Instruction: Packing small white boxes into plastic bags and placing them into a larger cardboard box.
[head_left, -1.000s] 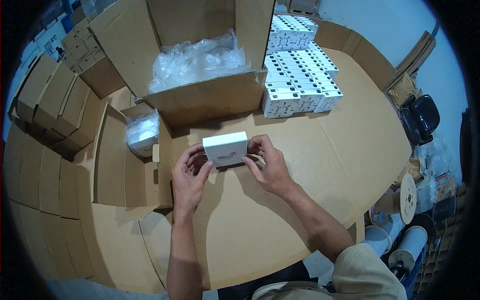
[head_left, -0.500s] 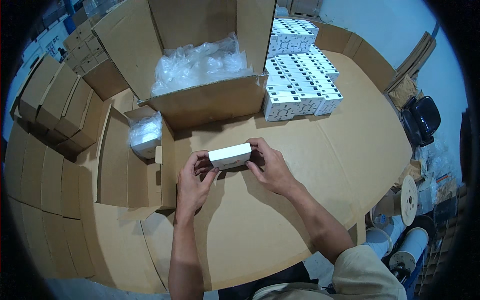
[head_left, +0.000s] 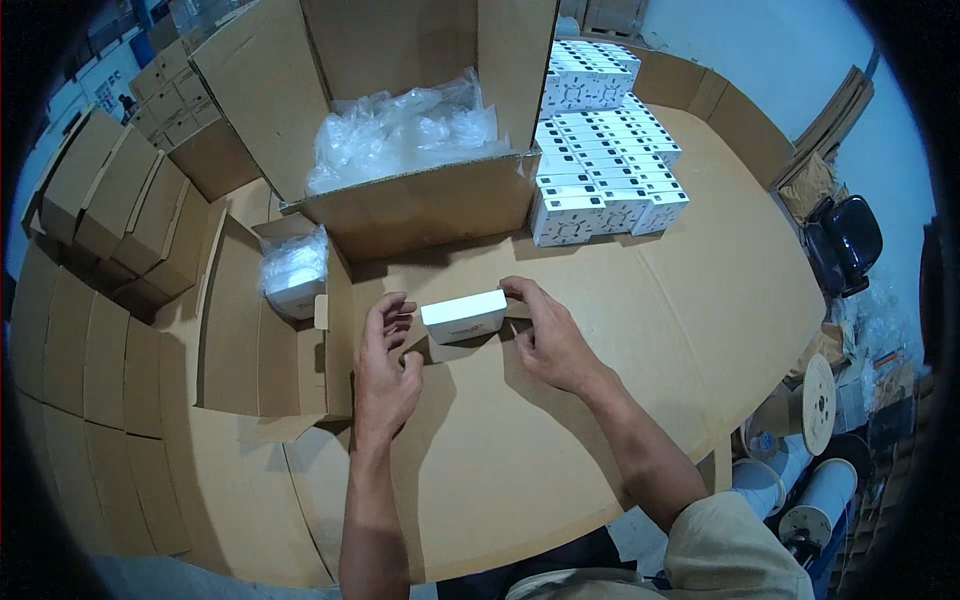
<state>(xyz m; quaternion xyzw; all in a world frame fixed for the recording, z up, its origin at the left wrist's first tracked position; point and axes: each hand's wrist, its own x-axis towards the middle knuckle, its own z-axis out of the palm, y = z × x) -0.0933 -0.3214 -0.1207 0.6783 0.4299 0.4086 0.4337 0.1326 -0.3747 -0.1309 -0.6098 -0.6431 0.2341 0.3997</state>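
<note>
A small white box [head_left: 464, 317] is in front of me near the middle of the cardboard-covered table [head_left: 600, 420], its long side facing me. My right hand [head_left: 550, 338] is at the box's right end, with the index finger at the upper corner and the other fingers curled and partly hidden. To the left of the box, my left hand [head_left: 388, 370] is open, its fingers and thumb apart and off the box. Just beyond that hand stands an open brown carton [head_left: 228, 345], with plastic-wrapped white items [head_left: 295, 275] in its far end.
A large open carton [head_left: 430, 205] of clear plastic bags [head_left: 400, 140] stands at the back. Right of it are stacked white printed boxes [head_left: 605, 180]. Several brown cartons [head_left: 110, 215] line the left. Cable spools [head_left: 818, 405] and a black chair [head_left: 843, 240] are beyond the table's right edge.
My left hand has let go of the white box and drawn away to the left, its fingers spreading. My right thumb has shifted off the front face; the box has hardly moved.
</note>
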